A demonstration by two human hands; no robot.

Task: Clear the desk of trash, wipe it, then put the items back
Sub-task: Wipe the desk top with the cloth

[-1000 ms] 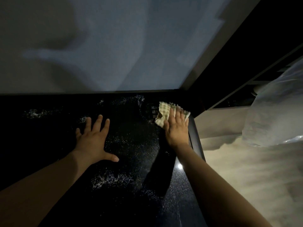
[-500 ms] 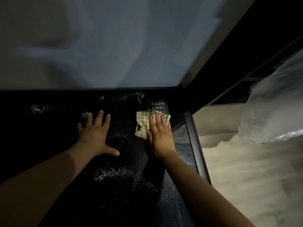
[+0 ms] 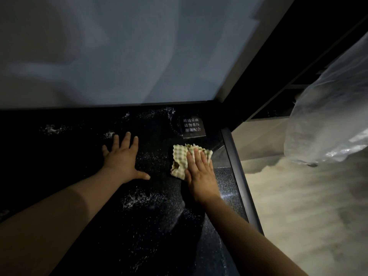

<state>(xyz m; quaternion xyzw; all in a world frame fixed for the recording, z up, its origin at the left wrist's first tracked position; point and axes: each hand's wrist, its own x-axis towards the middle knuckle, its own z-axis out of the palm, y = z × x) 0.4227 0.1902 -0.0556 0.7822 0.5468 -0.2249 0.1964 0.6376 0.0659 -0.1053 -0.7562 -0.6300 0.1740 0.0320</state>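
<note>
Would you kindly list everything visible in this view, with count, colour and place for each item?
desk: one, glossy black top with a dark rim, filling the lower left.
white specks: scattered patches, whitish, across the desk top, thickest between the arms and at the far left.
label: one, dark with pale printed characters, flat on the desk near its far right corner.
cloth: one, pale green-and-cream check, crumpled on the desk just below the label.
wall: pale grey-blue, behind the desk.
plastic bag: one, clear whitish, at the right edge, off the desk.
floor: light wood tone, right of the desk.
left hand: flat on the desk, fingers spread.
right hand: pressing flat on the cloth.
</note>
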